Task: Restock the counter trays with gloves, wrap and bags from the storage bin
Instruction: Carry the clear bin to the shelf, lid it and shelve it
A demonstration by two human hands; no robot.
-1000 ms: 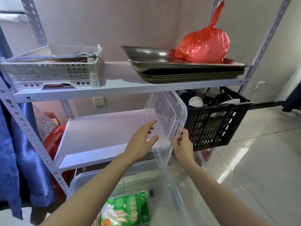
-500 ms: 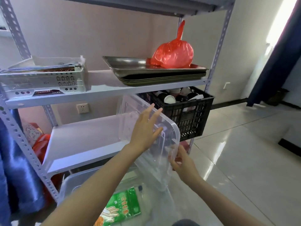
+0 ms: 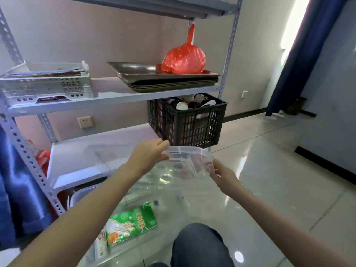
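Note:
A clear plastic lid [image 3: 185,162] is held nearly flat above the clear storage bin [image 3: 173,212] on the floor. My left hand [image 3: 148,157] grips the lid's far edge. My right hand [image 3: 221,174] holds its right corner. Inside the bin lies a green pack of disposable gloves [image 3: 131,224], with a white packet [image 3: 101,241] beside it on the left.
A metal shelving rack stands ahead: a white basket [image 3: 46,87] and steel trays [image 3: 163,79] with a red bag [image 3: 185,58] on the middle shelf, a black crate [image 3: 188,122] of cups below. Blue cloth hangs at left. My knee [image 3: 200,245] is near the bin.
The lid was upright against the shelf a second ago; it has swung down to nearly flat and come toward me. The view has shifted right.

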